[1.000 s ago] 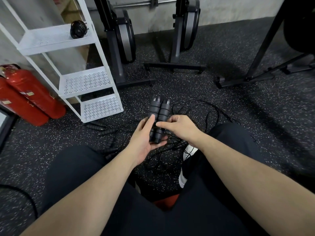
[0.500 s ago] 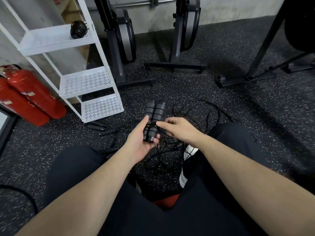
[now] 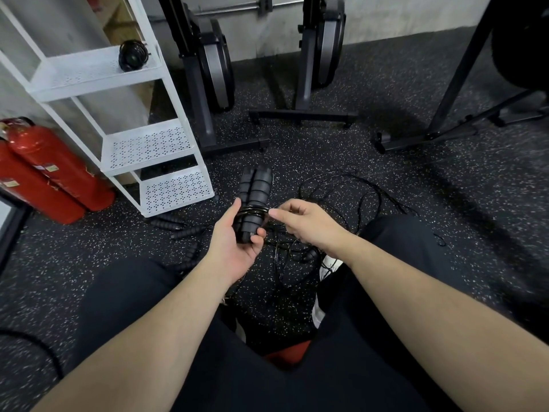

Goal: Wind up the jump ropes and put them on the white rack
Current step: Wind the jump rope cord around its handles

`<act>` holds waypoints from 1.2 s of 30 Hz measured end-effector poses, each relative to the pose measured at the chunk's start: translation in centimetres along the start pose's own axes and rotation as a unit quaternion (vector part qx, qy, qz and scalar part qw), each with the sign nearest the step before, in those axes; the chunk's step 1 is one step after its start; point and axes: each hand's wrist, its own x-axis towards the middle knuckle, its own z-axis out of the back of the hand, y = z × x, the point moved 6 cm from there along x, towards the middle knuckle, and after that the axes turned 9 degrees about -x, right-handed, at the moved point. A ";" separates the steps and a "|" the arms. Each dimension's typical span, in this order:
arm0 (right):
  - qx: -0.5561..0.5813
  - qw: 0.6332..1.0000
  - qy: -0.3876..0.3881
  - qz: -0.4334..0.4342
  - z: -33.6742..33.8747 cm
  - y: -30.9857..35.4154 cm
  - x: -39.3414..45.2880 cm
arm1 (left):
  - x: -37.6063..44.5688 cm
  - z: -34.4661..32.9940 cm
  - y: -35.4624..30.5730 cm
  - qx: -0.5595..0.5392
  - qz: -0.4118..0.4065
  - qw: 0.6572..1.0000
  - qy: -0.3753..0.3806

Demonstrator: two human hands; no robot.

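- Holding a pair of black ribbed foam jump-rope handles (image 3: pixel 252 203) side by side, the left hand (image 3: pixel 237 242) has thumb and fingers curled round their lower half.
- Thin black rope cord (image 3: pixel 252 210) is wrapped in a few turns around the handles' middle.
- Right hand (image 3: pixel 309 224) pinches the cord just beside the handles — fingers curled.
- Loose black rope tangle (image 3: pixel 350 197) lies on the speckled dark rubber floor (image 3: pixel 326 156).
- White perforated metal rack (image 3: pixel 148 147) stands to the left; one wound black rope bundle (image 3: pixel 132 55) sits on its upper shelf.
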 end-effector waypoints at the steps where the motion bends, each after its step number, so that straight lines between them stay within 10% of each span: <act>1: 0.002 1.000 0.006 -0.007 0.0 -0.1 0.0 | 0.0 0.1 0.2 0.004 0.010 1.000 0.002; 24: 0.117 0.984 0.133 -0.005 -1.4 0.3 -0.5 | -1.1 -0.8 2.2 0.064 0.138 0.980 0.129; 36: 0.104 0.994 0.034 -0.027 -0.3 -0.1 0.1 | -0.1 -0.7 0.8 0.164 -0.033 0.985 0.052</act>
